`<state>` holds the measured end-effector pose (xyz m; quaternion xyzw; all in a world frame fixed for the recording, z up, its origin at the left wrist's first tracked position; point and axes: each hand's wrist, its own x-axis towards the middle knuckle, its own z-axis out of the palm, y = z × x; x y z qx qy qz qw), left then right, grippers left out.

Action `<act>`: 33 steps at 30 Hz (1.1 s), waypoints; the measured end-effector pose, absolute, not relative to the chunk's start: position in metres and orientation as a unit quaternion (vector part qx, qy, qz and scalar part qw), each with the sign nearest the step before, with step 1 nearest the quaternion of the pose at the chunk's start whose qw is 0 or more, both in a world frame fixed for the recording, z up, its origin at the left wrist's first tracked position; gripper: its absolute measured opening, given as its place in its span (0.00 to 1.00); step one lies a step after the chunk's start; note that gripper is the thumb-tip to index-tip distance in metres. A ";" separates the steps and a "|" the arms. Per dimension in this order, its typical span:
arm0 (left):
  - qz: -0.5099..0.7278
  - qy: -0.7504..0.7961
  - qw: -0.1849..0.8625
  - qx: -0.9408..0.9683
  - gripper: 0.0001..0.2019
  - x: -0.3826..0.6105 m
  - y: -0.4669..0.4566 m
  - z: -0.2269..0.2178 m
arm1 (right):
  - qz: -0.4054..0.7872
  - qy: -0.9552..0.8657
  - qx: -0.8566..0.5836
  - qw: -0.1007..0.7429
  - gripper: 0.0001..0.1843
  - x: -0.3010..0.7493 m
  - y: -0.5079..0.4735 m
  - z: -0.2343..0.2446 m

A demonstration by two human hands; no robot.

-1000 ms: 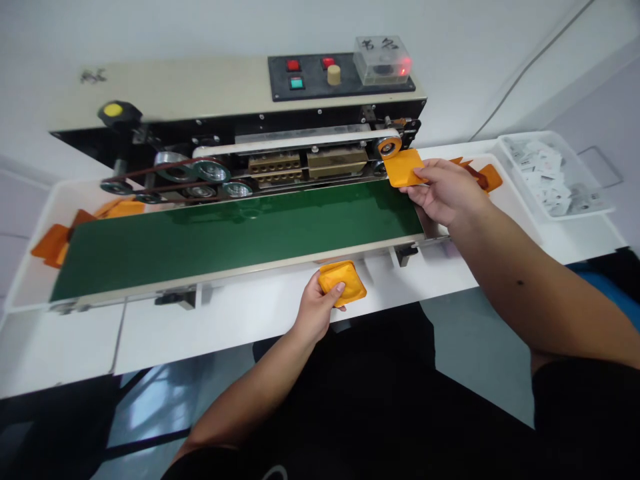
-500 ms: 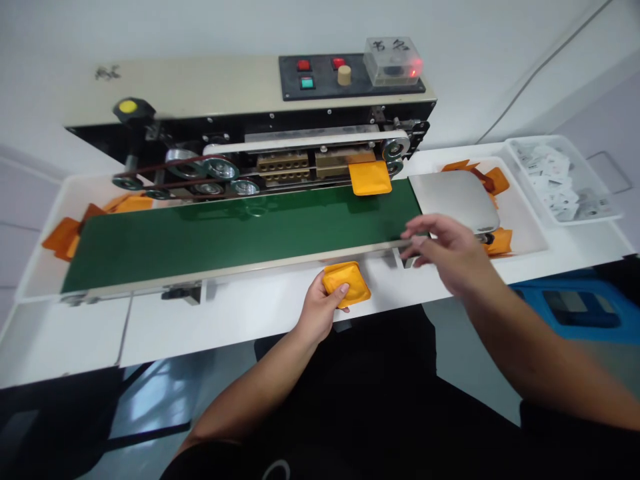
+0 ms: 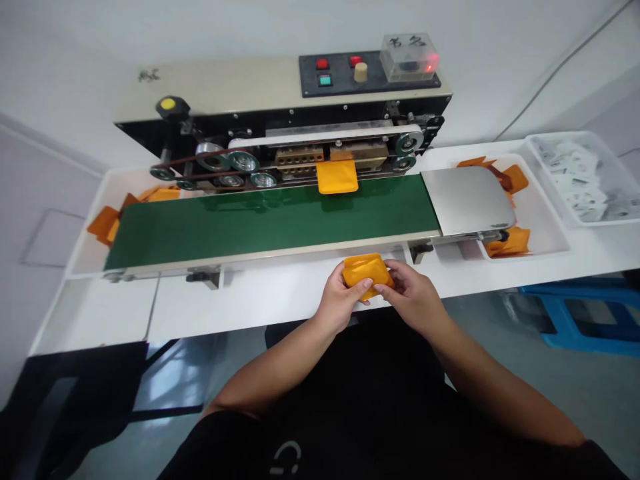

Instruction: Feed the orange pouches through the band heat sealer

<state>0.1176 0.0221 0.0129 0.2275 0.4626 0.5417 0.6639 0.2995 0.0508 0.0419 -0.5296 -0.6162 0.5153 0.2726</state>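
From the head camera, looking forward and down, a person's left hand (image 3: 341,300) and right hand (image 3: 413,297) meet at the near side of a white table (image 3: 260,307), both closed on a square orange foil pouch (image 3: 367,273). The fingers of each hand pinch one side of the pouch, which is held just in front of the machine's near edge. Gripping opposite edges like this seems the best way to keep the soft pouch flat and steady. Farther away stands a cream and black band sealer (image 3: 215,83) with a black control panel (image 3: 367,73) on top. Along its front runs a long green conveyor belt (image 3: 270,217), and a second orange pouch (image 3: 337,177) lies on the belt's far edge, near the middle, poking toward the sealer's metal bands. At the belt's right end is a curved steel plate (image 3: 467,200), with loose orange pouches (image 3: 510,243) in the white bin beneath and around it. More orange pouches (image 3: 105,223) lie at the left end. At far right, a clear plastic tray (image 3: 555,137) holds small white sachets (image 3: 580,180).
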 end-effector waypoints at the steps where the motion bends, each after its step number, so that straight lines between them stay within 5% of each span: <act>1: 0.547 0.461 0.661 0.227 0.34 0.117 0.022 0.012 | 0.526 -0.606 -0.526 0.281 0.22 0.301 0.051 0.041; 15: 0.566 0.458 0.642 0.240 0.31 0.112 0.023 0.010 | 0.620 -0.437 -0.511 0.403 0.23 0.307 0.065 0.052; 21: 0.553 0.474 0.648 0.226 0.31 0.110 0.024 0.010 | 0.592 -0.420 -0.527 0.443 0.50 0.320 0.077 0.069; 27: 0.547 0.480 0.649 0.220 0.31 0.108 0.024 0.006 | 0.599 -0.401 -0.494 0.486 0.21 0.328 0.087 0.080; 33: 0.541 0.482 0.654 0.216 0.30 0.107 0.026 -0.001 | 0.559 -0.444 -0.507 0.483 0.19 0.329 0.090 0.076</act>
